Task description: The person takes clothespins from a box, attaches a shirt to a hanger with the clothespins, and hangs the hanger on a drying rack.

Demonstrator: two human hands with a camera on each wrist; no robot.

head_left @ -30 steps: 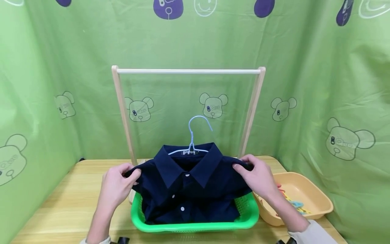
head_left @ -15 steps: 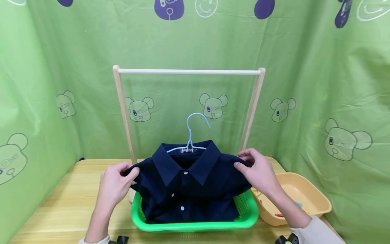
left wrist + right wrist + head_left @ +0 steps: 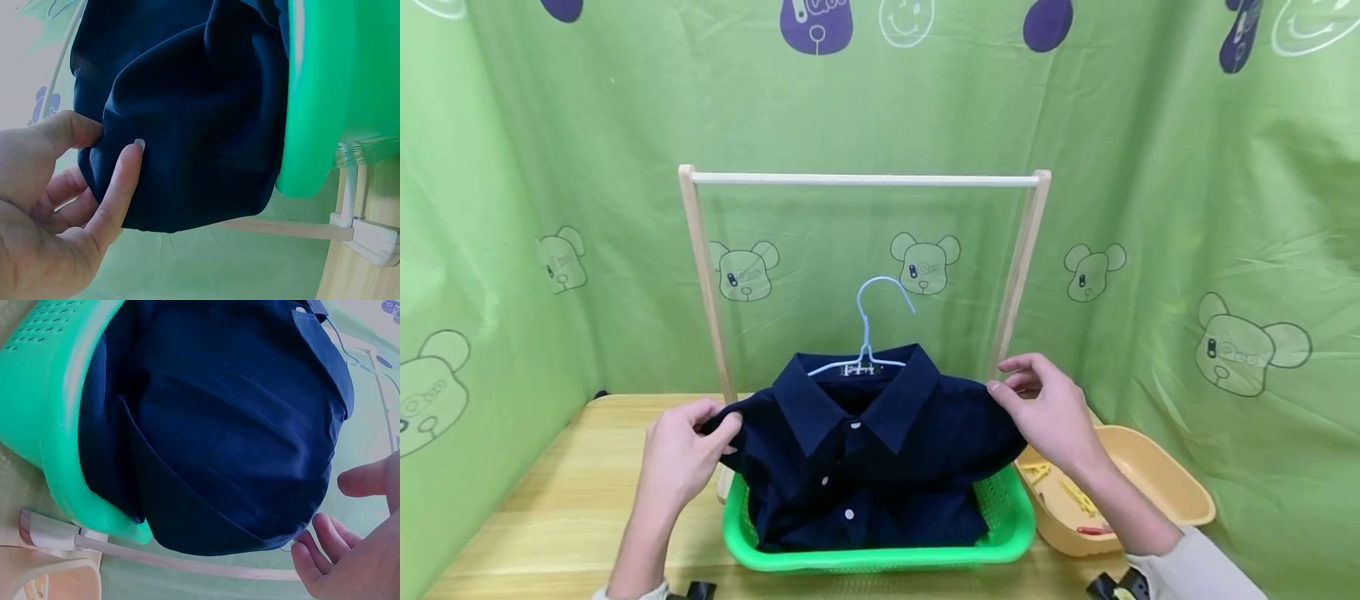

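A dark navy collared shirt (image 3: 865,467) with white buttons sits partly in a green basket (image 3: 880,560). Inside its collar is a light-blue wire hanger (image 3: 865,333), the hook standing up and its ends hidden under the cloth. My left hand (image 3: 681,454) pinches the shirt's left shoulder between thumb and fingers; the left wrist view shows the thumb flat on the dark cloth (image 3: 181,137). At the opposite shoulder, my right hand (image 3: 1052,412) has its thumb spread off the fabric. In the right wrist view its fingertips (image 3: 322,525) are right at the shirt's edge (image 3: 237,456).
Behind the basket stands a wooden rack with a white crossbar (image 3: 865,179). To the right, a peach tray (image 3: 1172,475) holds several clothespins (image 3: 1078,497), partly behind my right forearm. Green printed curtains (image 3: 865,100) surround the wooden table (image 3: 587,483).
My right hand has loosened its pinch on the shoulder and shifted slightly right and up. The hanger and collar have risen slightly and moved a little left. The left hand keeps its pinch.
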